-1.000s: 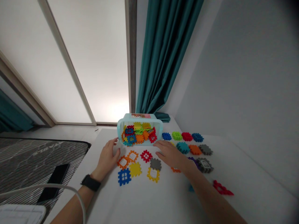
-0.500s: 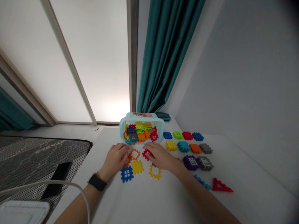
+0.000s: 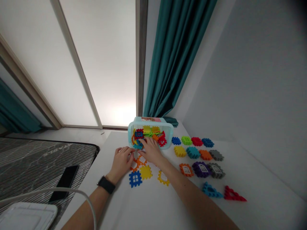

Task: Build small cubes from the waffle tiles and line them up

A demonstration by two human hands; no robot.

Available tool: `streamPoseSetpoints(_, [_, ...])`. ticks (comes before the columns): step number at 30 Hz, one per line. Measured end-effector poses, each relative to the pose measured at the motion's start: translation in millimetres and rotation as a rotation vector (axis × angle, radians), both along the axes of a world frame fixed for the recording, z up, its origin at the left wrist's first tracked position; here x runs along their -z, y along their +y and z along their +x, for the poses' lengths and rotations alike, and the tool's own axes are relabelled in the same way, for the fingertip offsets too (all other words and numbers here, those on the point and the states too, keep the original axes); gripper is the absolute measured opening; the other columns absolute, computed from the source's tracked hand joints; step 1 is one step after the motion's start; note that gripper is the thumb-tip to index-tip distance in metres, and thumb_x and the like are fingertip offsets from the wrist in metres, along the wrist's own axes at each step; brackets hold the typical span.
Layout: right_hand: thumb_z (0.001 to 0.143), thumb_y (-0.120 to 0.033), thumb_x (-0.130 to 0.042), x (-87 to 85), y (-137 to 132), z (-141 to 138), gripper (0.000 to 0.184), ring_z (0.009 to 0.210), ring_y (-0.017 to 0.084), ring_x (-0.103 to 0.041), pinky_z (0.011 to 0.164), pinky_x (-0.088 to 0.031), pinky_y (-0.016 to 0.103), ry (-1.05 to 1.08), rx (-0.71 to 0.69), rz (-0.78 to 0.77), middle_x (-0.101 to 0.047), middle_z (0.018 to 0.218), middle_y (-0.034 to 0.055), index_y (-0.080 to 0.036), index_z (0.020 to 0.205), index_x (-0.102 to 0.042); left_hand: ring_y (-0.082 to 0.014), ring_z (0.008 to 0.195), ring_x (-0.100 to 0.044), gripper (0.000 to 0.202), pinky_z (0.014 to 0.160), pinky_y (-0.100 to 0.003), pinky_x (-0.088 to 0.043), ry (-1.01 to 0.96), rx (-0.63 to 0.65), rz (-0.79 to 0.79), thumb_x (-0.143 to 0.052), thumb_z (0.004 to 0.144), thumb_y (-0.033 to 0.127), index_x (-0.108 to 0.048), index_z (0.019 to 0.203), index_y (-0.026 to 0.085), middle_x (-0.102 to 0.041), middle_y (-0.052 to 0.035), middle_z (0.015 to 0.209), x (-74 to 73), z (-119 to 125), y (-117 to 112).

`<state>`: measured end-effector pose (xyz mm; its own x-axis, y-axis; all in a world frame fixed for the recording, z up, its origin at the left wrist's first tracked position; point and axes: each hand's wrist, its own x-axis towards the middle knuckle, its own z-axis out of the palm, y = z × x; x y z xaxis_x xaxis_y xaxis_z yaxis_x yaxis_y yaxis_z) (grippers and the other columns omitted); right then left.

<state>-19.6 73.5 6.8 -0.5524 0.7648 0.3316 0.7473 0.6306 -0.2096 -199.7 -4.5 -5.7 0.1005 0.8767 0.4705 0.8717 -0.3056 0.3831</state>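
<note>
My right hand (image 3: 153, 152) reaches to the mouth of a pale blue tub (image 3: 169, 135) lying on its side. Its fingers are apart and touch the mixed plastic tiles inside, hiding some of them. My left hand (image 3: 122, 162), fingers loosely stretched, rests on the table beside an orange window tile (image 3: 134, 165), partly covering it. Close by lie another orange window tile (image 3: 142, 160), a yellow tile (image 3: 146, 172) and a blue window tile (image 3: 135, 179). Below my right wrist is a yellow-framed window tile (image 3: 163, 178), partly covered by the forearm.
On the right stand rows of stacked tiles, among them a teal stack (image 3: 193, 152) and a purple window stack (image 3: 200, 169). A blue triangular piece (image 3: 211, 190) and a red triangle (image 3: 233, 194) lie nearer. A white cable (image 3: 79, 191) crosses the lower left, near a phone (image 3: 64, 182).
My right hand has moved from the red window tile on the table up and forward to the tub's tiles. My left hand has stayed by the orange tiles. The view has shifted slightly.
</note>
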Motion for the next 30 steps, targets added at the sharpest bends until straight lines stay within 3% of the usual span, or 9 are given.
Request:
streamPoseSetpoints(6, [0.092,-0.027,-0.063,1.3,-0.7,5.2,0.033,0.114,0.031,-0.053,0.101,-0.040,0.048,0.008,-0.008,0.032,-0.062,0.118,0.0114,-0.025,0.125,-0.059,-0.0219,0.094,-0.067,0.021,0.091,-0.042,-0.044,-0.013,0.017,0.003,-0.047,0.092,0.018,-0.067,0.098,0.023,-0.074,-0.0037,0.098,0.3,0.2,0.0])
streamPoseSetpoints(12, [0.095,-0.025,-0.057,-0.9,-1.0,17.5,0.025,0.110,0.028,-0.055,0.099,-0.042,0.045,0.053,-0.003,0.052,-0.065,0.112,0.0094,-0.025,0.120,-0.064,-0.0225,0.094,-0.068,0.020,0.090,-0.042,-0.044,-0.023,0.021,-0.009,-0.047,0.093,0.018,-0.066,0.096,0.022,-0.074,-0.0039,0.099,1.3,0.4,0.2])
streamPoseSetpoints(17, [0.099,-0.022,-0.049,-1.6,0.7,25.3,0.023,0.106,0.028,-0.058,0.098,-0.044,0.044,0.106,0.013,0.037,-0.066,0.107,0.0105,-0.022,0.113,-0.067,-0.0235,0.094,-0.068,0.022,0.089,-0.043,-0.045,-0.030,0.022,-0.018,-0.046,0.094,0.019,-0.067,0.095,0.022,-0.074,-0.0047,0.097,1.1,0.2,1.0])
streamPoseSetpoints(22, [0.098,-0.022,-0.051,0.4,3.8,32.3,0.020,0.103,0.027,-0.060,0.091,-0.047,0.041,0.126,-0.004,-0.006,-0.068,0.104,0.0104,-0.020,0.109,-0.068,-0.0237,0.094,-0.067,0.022,0.087,-0.042,-0.047,-0.012,0.026,-0.022,-0.046,0.093,0.020,-0.068,0.096,0.022,-0.074,-0.0059,0.098,1.0,-0.2,0.9])
streamPoseSetpoints(30, [0.097,-0.018,-0.049,7.2,3.4,42.1,0.028,0.108,0.025,-0.061,0.097,-0.047,0.043,0.222,-0.067,-0.042,-0.069,0.114,0.0096,-0.022,0.118,-0.067,-0.0261,0.102,-0.063,0.028,0.088,-0.042,-0.050,0.055,0.050,0.014,-0.050,0.091,0.019,-0.063,0.116,0.022,-0.067,-0.0090,0.111,3.4,1.5,0.1])
